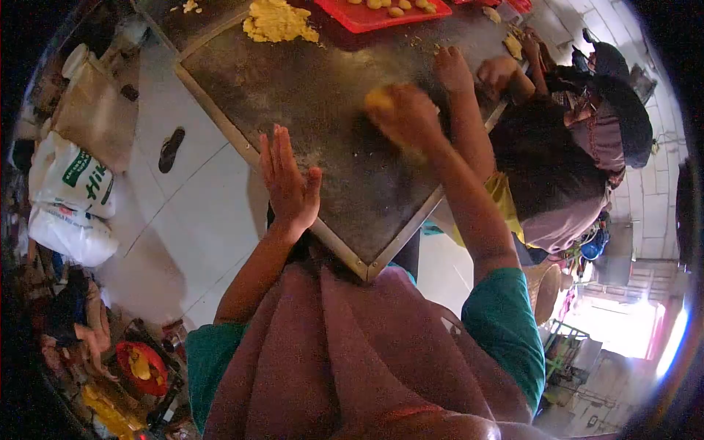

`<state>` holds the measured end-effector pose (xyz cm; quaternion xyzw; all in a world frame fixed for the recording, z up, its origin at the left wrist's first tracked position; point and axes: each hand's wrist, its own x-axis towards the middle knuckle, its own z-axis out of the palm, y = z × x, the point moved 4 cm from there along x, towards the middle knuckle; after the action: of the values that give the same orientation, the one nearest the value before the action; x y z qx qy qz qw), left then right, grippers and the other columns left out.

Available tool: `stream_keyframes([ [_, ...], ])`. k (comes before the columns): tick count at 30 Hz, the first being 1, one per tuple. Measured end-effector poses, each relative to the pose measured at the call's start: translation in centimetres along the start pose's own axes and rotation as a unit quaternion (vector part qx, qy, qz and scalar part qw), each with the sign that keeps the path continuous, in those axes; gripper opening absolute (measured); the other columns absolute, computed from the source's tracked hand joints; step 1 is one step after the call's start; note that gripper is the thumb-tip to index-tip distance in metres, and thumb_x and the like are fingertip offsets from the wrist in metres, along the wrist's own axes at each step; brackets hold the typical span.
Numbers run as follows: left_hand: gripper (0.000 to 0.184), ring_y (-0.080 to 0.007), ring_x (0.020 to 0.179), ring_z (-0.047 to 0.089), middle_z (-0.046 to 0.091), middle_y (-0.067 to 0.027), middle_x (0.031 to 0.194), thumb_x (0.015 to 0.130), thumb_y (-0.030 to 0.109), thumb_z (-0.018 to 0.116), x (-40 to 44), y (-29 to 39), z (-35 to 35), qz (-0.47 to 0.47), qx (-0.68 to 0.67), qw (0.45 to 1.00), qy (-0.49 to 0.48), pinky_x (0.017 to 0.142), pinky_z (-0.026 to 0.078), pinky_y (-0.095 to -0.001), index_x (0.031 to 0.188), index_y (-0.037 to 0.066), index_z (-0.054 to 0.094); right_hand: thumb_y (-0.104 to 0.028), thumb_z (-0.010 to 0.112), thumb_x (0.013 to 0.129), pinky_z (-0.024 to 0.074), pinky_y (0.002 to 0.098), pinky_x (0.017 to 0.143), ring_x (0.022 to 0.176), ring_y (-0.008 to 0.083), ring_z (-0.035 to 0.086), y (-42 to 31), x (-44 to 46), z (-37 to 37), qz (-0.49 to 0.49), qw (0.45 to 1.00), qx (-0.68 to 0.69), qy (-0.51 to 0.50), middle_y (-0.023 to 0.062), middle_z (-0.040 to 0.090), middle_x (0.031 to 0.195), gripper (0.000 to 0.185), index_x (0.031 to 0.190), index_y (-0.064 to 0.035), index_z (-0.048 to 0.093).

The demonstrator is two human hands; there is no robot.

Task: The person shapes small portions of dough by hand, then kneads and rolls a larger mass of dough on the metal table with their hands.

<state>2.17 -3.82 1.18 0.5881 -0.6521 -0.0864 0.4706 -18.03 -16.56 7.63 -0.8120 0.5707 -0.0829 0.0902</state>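
Over the dark metal-edged table [323, 110], my right hand [407, 117] is blurred by motion and closed around a lump of yellow dough [379, 100]. My left hand [288, 180] is raised at the table's left edge, palm showing and fingers stretched out, holding nothing. A mass of yellow dough [282, 20] lies at the far left of the tabletop. Beside it, a red tray [352, 16] holds several small dough balls [396, 11].
A co-worker [557, 139] in dark clothing is at the table's right side, with hands [499, 72] near the tabletop. White bags [73, 176] stand on the left. A sandal [171, 149] lies on the tiled floor. A red basin [142, 369] with yellow contents is at lower left.
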Motion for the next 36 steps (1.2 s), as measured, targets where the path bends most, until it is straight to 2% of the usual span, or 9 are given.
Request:
stream_keyframes([
  [4, 0.077, -0.0415, 0.130, 0.016, 0.023, -0.0212, 0.140, 0.087, 0.058, 0.031, -0.4, 0.3, -0.3, -0.022, 0.014, 1.000, -0.003, 0.104, 0.013, -0.0497, 0.136, 0.000, 0.019, -0.048, 0.061, 0.074, 0.0474, 0.0428, 0.072, 0.079, 0.0365, 0.060, 3.5, 2.1, 1.1, 0.060, 0.990, -0.078, 0.101, 0.0182, 0.060, 0.092, 0.050, 0.105, -0.0085, 0.059],
  [12, 0.072, -0.0423, 0.129, 0.018, 0.025, -0.0211, 0.139, 0.089, 0.054, 0.031, -0.2, 0.1, -0.3, 0.011, -0.011, 0.999, 0.045, 0.103, 0.016, -0.0500, 0.135, -0.001, 0.022, -0.045, 0.064, 0.074, 0.0478, 0.0428, 0.072, 0.076, 0.0334, 0.060, -3.3, -7.8, 2.4, -0.085, 0.987, -0.047, 0.130, 0.0153, 0.061, 0.085, 0.048, 0.105, -0.0094, 0.059],
  [15, 0.070, -0.0393, 0.129, 0.021, 0.028, -0.0208, 0.137, 0.090, 0.053, 0.027, -0.2, -0.1, -0.5, 0.027, -0.044, 0.997, 0.056, 0.104, 0.016, -0.0484, 0.134, -0.001, 0.024, -0.047, 0.062, 0.073, 0.0475, 0.0444, 0.073, 0.082, 0.0388, 0.059, 0.0, -5.5, 0.8, 0.059, 0.987, 0.147, -0.016, 0.0194, 0.061, 0.088, 0.044, 0.095, -0.0083, 0.060],
  [16, 0.069, -0.0370, 0.129, 0.023, 0.030, -0.0200, 0.137, 0.091, 0.053, 0.026, -0.2, 0.1, -0.6, 0.017, -0.069, 0.995, 0.067, 0.104, 0.017, -0.0476, 0.133, -0.001, 0.026, -0.047, 0.062, 0.073, 0.0486, 0.0444, 0.068, 0.072, 0.0393, 0.060, 0.4, -4.7, 0.2, 0.080, 0.990, 0.105, 0.042, 0.0191, 0.062, 0.075, 0.044, 0.090, -0.0067, 0.060],
  [19, 0.068, -0.0338, 0.125, 0.031, 0.033, -0.0200, 0.135, 0.091, 0.053, 0.022, -0.3, -0.4, -0.5, 0.030, -0.193, 0.968, 0.154, 0.104, 0.020, -0.0461, 0.129, -0.003, 0.032, -0.039, 0.065, 0.073, 0.0490, 0.0413, 0.072, 0.079, 0.0358, 0.059, -2.3, -5.3, 1.2, 0.119, 0.993, 0.004, 0.015, 0.0166, 0.059, 0.090, 0.039, 0.095, -0.0072, 0.061],
  [23, 0.070, -0.0323, 0.118, 0.041, 0.040, -0.0202, 0.129, 0.090, 0.055, 0.019, -0.5, -0.8, -1.0, 0.035, -0.270, 0.936, 0.224, 0.103, 0.024, -0.0444, 0.125, -0.004, 0.035, -0.045, 0.066, 0.071, 0.0483, 0.0433, 0.073, 0.083, 0.0351, 0.058, -8.1, -8.2, 3.4, -0.027, 0.989, -0.017, 0.144, 0.0179, 0.058, 0.090, 0.041, 0.096, -0.0126, 0.060],
  [27, 0.071, -0.0310, 0.120, 0.039, 0.042, -0.0186, 0.127, 0.090, 0.056, 0.017, -1.0, -0.9, -0.7, 0.076, -0.242, 0.941, 0.225, 0.104, 0.022, -0.0438, 0.125, -0.003, 0.035, -0.048, 0.065, 0.070, 0.0478, 0.0438, 0.073, 0.093, 0.0368, 0.055, -7.3, -4.1, 2.7, -0.029, 0.996, 0.049, -0.062, 0.0150, 0.056, 0.100, 0.045, 0.099, -0.0139, 0.060],
  [34, 0.069, -0.0276, 0.123, 0.032, 0.039, -0.0169, 0.130, 0.090, 0.055, 0.017, -1.7, -1.3, -2.0, 0.025, -0.228, 0.953, 0.196, 0.105, 0.017, -0.0432, 0.126, -0.001, 0.035, -0.047, 0.063, 0.072, 0.0465, 0.0431, 0.081, 0.100, 0.0333, 0.052, -12.0, -3.2, 6.4, -0.205, 0.978, -0.043, 0.000, 0.0107, 0.056, 0.102, 0.044, 0.105, -0.0166, 0.059],
  [36, 0.069, -0.0276, 0.125, 0.029, 0.037, -0.0170, 0.131, 0.090, 0.055, 0.016, -2.3, -1.5, -2.8, 0.016, -0.216, 0.958, 0.188, 0.105, 0.015, -0.0427, 0.128, -0.001, 0.032, -0.046, 0.065, 0.071, 0.0447, 0.0421, 0.084, 0.100, 0.0320, 0.051, -12.1, -7.0, 4.0, -0.160, 0.986, -0.008, -0.049, 0.0103, 0.056, 0.102, 0.045, 0.105, -0.0171, 0.059],
])
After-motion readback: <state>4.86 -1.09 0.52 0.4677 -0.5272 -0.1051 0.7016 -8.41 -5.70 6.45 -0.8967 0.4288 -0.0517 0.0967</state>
